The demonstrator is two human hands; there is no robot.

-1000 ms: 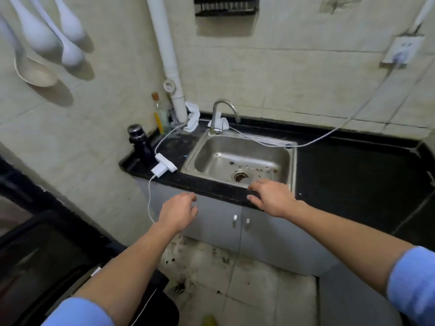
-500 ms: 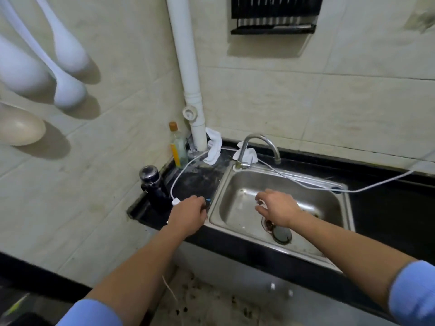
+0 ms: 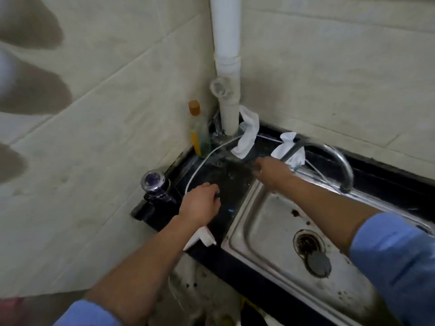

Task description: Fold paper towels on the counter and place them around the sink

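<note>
2 paper towels sat at the back of the black bench [image 3: 226, 184]: 1 [image 3: 247, 134] draped by the white pipe [image 3: 227, 67], 1 [image 3: 288, 147] round the faucet [image 3: 334, 158] base behind the sink [image 3: 266, 222]. R hand [image 3: 273, 171] reached twd them, fingers loose, holding nothing. L hand [image 3: 200, 204] lay palm-down on the bench w/ fingers curled, grip unclear.

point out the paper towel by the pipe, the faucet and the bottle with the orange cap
paper towel [image 3: 247, 135], head view, middle of the hanging strip
faucet [image 3: 339, 158], head view, top of the curved spout
bottle [image 3: 199, 135], head view, clear body under the orange cap
</note>
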